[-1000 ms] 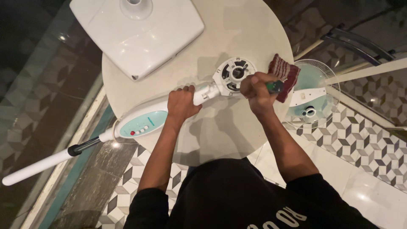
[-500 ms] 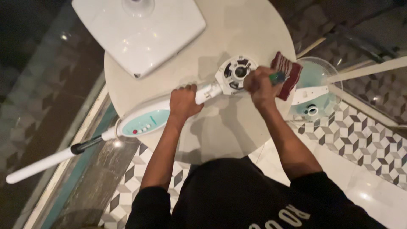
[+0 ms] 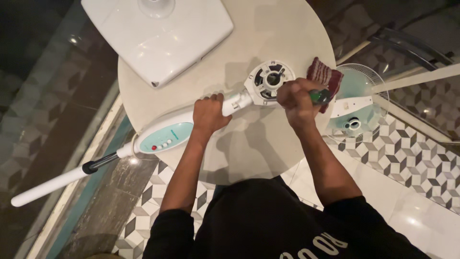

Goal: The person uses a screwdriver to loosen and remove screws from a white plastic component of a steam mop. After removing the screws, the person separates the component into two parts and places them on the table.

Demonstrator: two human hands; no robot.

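Note:
A white pedestal fan column [image 3: 163, 136] lies across a round beige table [image 3: 268, 33], its pale blue control panel near the table's left edge. My left hand [image 3: 209, 113] grips the column's neck just below the round motor mount [image 3: 269, 80]. My right hand [image 3: 296, 100] is closed around a green-handled screwdriver [image 3: 318, 96], held at the right side of the motor mount. The tool's tip is hidden by my fingers.
The square white fan base [image 3: 158, 36] rests on the far side of the table. A dark red striped cloth [image 3: 327, 76] lies at the table's right edge. A fan grille with pale blue blades [image 3: 357, 103] sits on the patterned tile floor to the right.
My right hand has shifted slightly on the screwdriver beside the motor mount. My left hand keeps its hold on the neck; the column stays put.

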